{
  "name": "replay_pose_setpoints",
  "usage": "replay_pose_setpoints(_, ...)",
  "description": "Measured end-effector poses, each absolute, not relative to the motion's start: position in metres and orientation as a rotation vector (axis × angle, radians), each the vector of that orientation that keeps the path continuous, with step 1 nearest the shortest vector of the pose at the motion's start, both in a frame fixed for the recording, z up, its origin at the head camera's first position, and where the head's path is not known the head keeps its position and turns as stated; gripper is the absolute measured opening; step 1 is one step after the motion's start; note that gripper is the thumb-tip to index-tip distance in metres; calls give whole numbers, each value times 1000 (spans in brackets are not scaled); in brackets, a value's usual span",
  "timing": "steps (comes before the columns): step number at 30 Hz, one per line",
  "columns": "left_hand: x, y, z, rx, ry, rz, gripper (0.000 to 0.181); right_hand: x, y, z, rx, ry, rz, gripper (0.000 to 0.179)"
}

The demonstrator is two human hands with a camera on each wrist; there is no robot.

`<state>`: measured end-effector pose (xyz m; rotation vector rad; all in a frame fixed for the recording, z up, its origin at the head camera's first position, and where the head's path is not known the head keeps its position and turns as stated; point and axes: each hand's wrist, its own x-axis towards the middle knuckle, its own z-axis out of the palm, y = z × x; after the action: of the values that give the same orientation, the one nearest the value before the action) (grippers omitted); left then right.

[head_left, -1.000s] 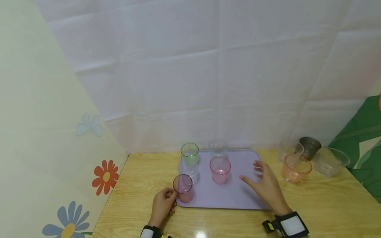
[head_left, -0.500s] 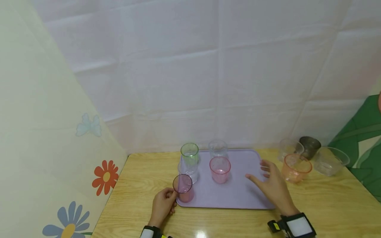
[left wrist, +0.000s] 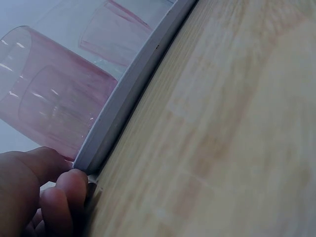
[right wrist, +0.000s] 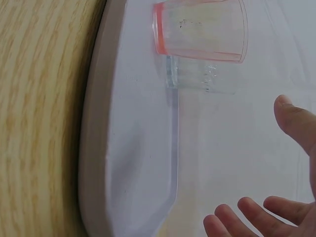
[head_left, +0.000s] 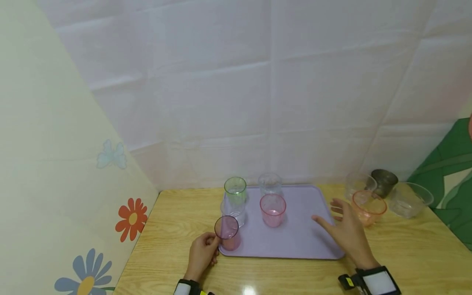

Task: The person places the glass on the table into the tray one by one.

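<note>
My left hand [head_left: 200, 252] pinches the near left corner of a pale purple tray [head_left: 298, 233]; in the left wrist view its thumb and curled fingers [left wrist: 74, 185] meet at the tray's rim [left wrist: 123, 94]. Right beside it on the tray stands a clear purple cup [head_left: 230, 241]. A pink cup [head_left: 273, 215], a green-rimmed cup [head_left: 235, 192] and two colourless cups, one at the back [head_left: 270, 184], are also upright there. Over the tray's right edge my right hand [head_left: 348, 233] hovers with fingers spread, holding nothing. In the right wrist view, the pink cup [right wrist: 202, 32] is apart from it.
Right of the tray, an orange cup [head_left: 366, 211] stands close to my right hand. Behind it are a clear cup [head_left: 355, 186], a dark grey cup [head_left: 384, 183] and a wide clear bowl [head_left: 409, 203]. A cloth-covered wall [head_left: 221, 102] rises behind the wooden table [head_left: 177, 217].
My right hand has drifted right, away from the pink cup toward the tray's right edge and the orange cup. The left hand, tray and cups have stayed in place.
</note>
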<state>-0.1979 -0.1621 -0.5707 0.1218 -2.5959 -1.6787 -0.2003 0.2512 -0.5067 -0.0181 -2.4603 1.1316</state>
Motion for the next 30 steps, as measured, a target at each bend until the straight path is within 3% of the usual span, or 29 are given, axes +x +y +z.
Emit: replay_pose_setpoints(30, -196, -162, -568, 127, -2609, -1658, 12, -185, 276, -510, -150, -2469, 1113, 91)
